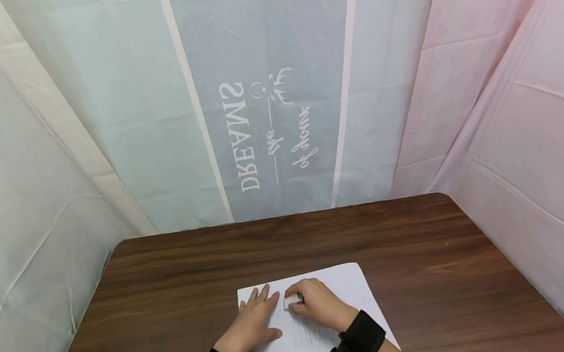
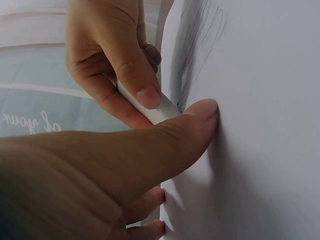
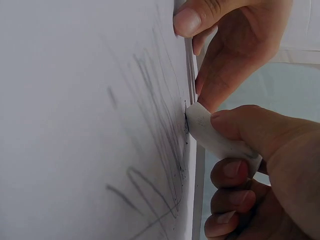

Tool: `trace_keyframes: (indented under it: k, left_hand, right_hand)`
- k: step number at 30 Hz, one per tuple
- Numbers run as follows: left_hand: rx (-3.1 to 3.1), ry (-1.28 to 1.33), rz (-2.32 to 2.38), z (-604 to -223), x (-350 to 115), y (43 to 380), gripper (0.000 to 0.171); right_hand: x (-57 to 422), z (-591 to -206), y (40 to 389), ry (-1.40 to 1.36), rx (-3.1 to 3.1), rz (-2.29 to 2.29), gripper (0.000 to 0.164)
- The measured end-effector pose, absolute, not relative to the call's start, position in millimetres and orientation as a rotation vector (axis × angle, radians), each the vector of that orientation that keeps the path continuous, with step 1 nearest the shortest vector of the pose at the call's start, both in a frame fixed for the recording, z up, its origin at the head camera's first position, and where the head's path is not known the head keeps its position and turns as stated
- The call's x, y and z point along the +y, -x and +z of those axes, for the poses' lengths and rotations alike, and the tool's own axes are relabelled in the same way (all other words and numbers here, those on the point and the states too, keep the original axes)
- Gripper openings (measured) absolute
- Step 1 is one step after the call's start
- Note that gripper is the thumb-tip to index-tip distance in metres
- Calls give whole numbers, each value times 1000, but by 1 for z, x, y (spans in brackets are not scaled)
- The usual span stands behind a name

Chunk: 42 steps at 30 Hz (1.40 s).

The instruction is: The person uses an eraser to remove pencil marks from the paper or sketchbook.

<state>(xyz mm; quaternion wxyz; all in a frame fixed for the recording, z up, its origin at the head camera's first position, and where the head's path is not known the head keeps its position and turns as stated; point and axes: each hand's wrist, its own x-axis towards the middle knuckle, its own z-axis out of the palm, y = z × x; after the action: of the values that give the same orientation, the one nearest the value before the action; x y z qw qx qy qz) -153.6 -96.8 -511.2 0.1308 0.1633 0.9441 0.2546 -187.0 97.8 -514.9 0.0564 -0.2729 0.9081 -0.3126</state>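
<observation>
A white eraser (image 3: pixel 215 137) is pinched between the thumb and curled fingers of my right hand (image 1: pixel 320 303), its end touching the paper. Beneath both hands lies a white sheet of paper (image 1: pixel 330 278). Grey pencil scribbles (image 3: pixel 155 110) run across it, partly smudged, with dark crumbs by the eraser's tip. My left hand (image 1: pixel 254 326) rests on the paper's left part, fingers spread, just left of the eraser. In the left wrist view, the left thumb (image 2: pixel 195 115) presses on the sheet and hides part of the eraser.
The paper lies near the front edge of a dark wooden table (image 1: pixel 178 289). Pale curtains (image 1: pixel 259 21) with printed lettering hang behind the table and at both sides. Each wrist wears a black band (image 1: pixel 363 337) with a small camera.
</observation>
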Motion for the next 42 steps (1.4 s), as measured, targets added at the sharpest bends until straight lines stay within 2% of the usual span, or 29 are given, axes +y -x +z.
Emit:
trace_keyframes:
  k: [42]
  left_hand:
    - [2720, -422, 743, -507, -95, 154, 72]
  right_hand:
    - [102, -512, 188, 821, 2793, -889, 17]
